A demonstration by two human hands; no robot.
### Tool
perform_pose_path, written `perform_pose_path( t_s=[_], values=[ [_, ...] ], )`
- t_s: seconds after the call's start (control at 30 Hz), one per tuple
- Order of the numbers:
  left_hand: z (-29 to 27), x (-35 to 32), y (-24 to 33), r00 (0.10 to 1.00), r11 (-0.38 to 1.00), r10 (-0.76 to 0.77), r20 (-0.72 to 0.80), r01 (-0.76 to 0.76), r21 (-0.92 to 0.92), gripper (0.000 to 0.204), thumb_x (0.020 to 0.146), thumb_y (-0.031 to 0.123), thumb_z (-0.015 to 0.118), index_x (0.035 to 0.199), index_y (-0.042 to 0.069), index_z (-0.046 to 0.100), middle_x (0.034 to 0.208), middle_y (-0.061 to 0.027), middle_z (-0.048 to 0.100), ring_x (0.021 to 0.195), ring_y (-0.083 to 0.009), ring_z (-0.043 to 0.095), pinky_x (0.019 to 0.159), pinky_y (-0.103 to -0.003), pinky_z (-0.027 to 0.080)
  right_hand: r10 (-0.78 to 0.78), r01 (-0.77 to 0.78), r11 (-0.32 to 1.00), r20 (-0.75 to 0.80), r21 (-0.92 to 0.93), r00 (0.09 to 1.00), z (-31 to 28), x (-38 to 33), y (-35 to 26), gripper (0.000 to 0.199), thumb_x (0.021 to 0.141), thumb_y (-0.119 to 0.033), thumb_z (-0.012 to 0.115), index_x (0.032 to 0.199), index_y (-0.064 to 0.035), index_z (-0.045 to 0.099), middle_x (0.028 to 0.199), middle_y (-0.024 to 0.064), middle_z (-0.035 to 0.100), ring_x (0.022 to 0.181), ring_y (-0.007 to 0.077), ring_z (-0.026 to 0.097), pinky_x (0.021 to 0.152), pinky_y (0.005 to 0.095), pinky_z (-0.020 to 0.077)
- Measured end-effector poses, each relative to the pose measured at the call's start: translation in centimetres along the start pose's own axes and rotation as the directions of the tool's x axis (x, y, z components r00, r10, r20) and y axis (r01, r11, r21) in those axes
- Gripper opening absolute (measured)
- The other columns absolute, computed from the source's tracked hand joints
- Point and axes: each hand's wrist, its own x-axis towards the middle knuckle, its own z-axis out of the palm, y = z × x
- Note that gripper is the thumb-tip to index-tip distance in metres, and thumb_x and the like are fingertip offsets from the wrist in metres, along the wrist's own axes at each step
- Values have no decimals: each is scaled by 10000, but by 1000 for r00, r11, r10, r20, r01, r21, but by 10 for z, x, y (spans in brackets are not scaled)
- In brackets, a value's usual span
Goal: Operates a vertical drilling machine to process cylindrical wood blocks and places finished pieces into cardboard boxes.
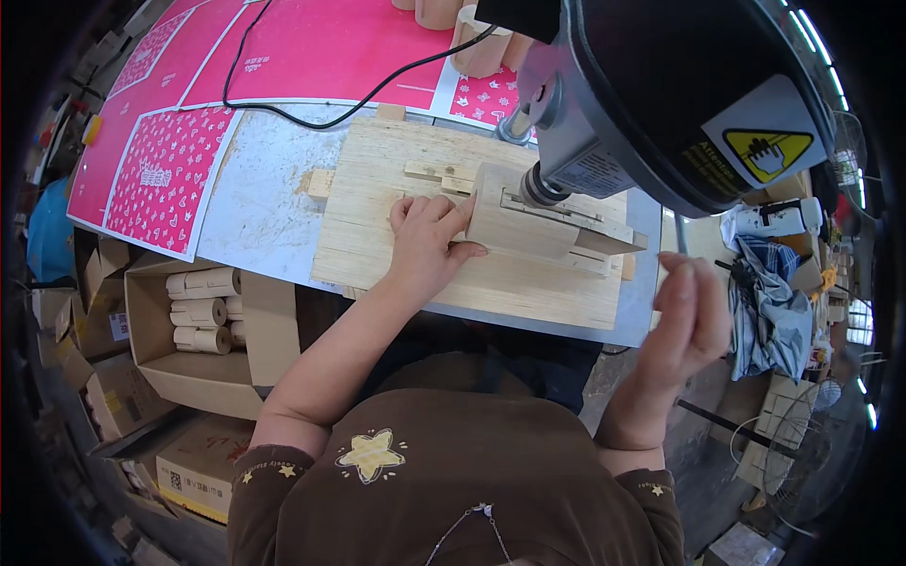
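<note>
A pale wooden cylinder [500, 236] with a slot along its top lies on its side in a wooden jig board [377, 255]. My left hand [425, 236] presses against the cylinder's left end, thumb along its near side and fingers bent. Directly over the cylinder is the chuck [545, 186] of a black-and-grey drill press [651, 104]; the bit's tip is hidden. A flat strip [609, 241] juts from the cylinder's right end. Right of the board, my right hand [694, 311] is raised with curled fingers, beside a thin grey rod [681, 231]; what it grips is unclear.
Pink patterned sheets [330, 57] cover the table's far side, with a black cable [349, 121] across them. More wooden cylinders [477, 42] stand at the back. An open cardboard box [203, 373] at left holds several slotted cylinders [203, 311]. Grey cloth [769, 311] hangs at right.
</note>
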Motion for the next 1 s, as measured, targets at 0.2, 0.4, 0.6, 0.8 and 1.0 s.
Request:
perform_pose_path(
  t_s=[0.2,0.4,0.6,0.8,1.0],
  values=[
    [3,2,0,999,1000,14,-29,-14,2,577,607,250,750,1132,96,568,824,-26,482,859,-210,472,874,-381,243,-206,205,979,-90,-21,974,60,-28,70,103,754,12,515,817,55,584,640,131,533,532,242,439,555,316,358],
    [4,1,-1,1000,1000,12,-26,-12,14,577,606,251,753,1130,95,569,820,-27,489,864,-208,478,878,-386,243,-371,370,929,-129,-35,920,47,-21,67,127,768,-5,500,822,56,597,683,149,565,535,251,445,558,338,370],
    [3,0,-1,999,1000,-22,-28,22,-16,548,580,243,774,1081,107,599,825,-17,501,865,-197,481,884,-388,237,-147,155,988,-390,-9,909,1,79,9,262,860,-206,543,765,21,633,661,51,556,611,81,496,567,208,381],
    [0,13,9,992,975,-116,49,123,-183,463,540,248,794,948,107,627,827,-7,514,858,-180,491,902,-379,233,-142,135,990,-221,-48,965,-5,126,43,278,871,-240,545,1010,-3,585,727,41,569,665,114,523,612,233,404],
    [5,11,-17,994,985,70,-82,-82,-152,430,517,252,799,860,91,595,831,-8,527,858,-176,514,905,-415,235,-70,107,991,391,-74,918,17,34,81,382,746,-147,676,1081,-31,533,969,107,596,895,251,560,821,339,410]
  ],
)
